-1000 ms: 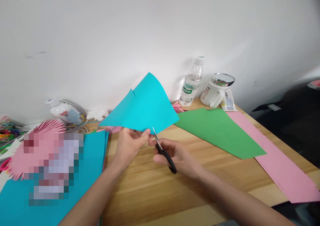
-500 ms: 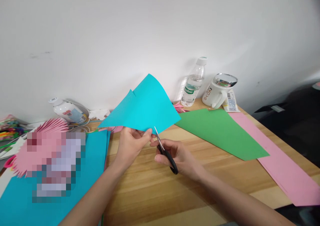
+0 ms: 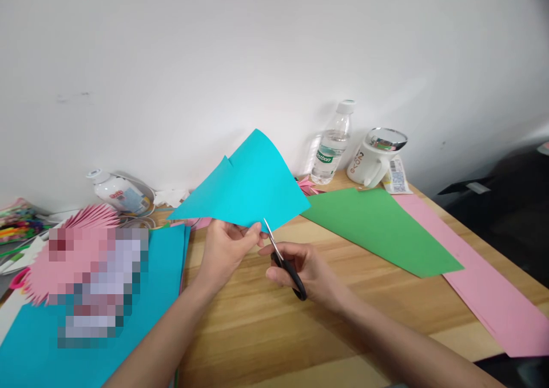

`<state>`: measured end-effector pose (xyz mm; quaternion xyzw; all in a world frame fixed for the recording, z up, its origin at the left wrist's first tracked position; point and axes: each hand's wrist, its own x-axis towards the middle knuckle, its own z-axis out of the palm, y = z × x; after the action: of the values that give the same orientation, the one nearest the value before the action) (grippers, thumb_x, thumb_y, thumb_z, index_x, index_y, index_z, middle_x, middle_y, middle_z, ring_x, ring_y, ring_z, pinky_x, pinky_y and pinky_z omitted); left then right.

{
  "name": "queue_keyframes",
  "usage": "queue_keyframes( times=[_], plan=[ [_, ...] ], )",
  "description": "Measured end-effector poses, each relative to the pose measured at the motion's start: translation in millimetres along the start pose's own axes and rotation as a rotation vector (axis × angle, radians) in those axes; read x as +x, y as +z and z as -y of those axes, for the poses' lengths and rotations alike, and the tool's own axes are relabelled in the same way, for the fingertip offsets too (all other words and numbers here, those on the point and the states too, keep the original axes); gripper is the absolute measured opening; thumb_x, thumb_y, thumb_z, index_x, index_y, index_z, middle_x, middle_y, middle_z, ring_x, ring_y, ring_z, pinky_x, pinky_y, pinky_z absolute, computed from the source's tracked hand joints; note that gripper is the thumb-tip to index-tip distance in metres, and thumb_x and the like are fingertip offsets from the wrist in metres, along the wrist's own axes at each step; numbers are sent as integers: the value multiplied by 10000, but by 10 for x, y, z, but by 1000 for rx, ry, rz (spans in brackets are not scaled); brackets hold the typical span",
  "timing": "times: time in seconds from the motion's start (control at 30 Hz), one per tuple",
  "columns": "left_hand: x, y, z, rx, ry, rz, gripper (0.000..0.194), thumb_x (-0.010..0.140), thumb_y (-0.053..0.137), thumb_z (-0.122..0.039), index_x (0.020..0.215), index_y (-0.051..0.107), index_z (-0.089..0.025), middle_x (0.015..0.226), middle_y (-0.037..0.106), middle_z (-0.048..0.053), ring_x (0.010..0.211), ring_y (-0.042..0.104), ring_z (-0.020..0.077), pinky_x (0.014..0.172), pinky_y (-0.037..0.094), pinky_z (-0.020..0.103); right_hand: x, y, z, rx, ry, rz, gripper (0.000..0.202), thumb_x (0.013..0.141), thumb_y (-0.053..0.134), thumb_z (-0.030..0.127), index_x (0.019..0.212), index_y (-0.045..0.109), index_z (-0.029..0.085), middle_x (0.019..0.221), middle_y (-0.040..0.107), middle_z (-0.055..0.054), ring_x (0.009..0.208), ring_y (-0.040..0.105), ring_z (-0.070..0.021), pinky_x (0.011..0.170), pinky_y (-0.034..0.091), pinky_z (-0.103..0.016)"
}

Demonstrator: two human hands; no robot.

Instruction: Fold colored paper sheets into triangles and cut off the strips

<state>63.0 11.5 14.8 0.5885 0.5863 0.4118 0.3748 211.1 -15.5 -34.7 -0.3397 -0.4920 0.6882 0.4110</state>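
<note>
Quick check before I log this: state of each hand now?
Left hand: closed, holding the turquoise paper by its lower edge.
Right hand: closed, holding the black-handled scissors.

A bright blue sheet of paper (image 3: 253, 185) is being held tilted above the wooden table (image 3: 240, 331), curving gently, with one corner pointing up and a small notch showing in its upper left edge. Black-handled scissors (image 3: 289, 270) are slanting up leftward, their slim metal blades overlapping the paper's lower edge.

Bottle (image 3: 329, 154) label: "estbon", start hidden. Mug (image 3: 361, 166): lettering, seemingly sideways, unclear. Packet (image 3: 398, 176): barcode, code square. White bottle (image 3: 122, 194): red print, illegible.
</note>
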Motion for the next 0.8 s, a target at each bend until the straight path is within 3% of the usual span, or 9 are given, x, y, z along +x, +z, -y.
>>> queue_keyframes(
  times=[0.8],
  plan=[
    [3, 10, 40, -14, -56, 2, 263, 659, 621, -360, 497, 620, -153, 498, 651, 15, 489, 580, 124, 478, 410, 203, -3, -23, -50, -111, 3, -44, 399, 640, 718, 452, 884, 644, 145, 528, 440, 61, 452, 381, -58, 456, 357, -212]
  ],
)
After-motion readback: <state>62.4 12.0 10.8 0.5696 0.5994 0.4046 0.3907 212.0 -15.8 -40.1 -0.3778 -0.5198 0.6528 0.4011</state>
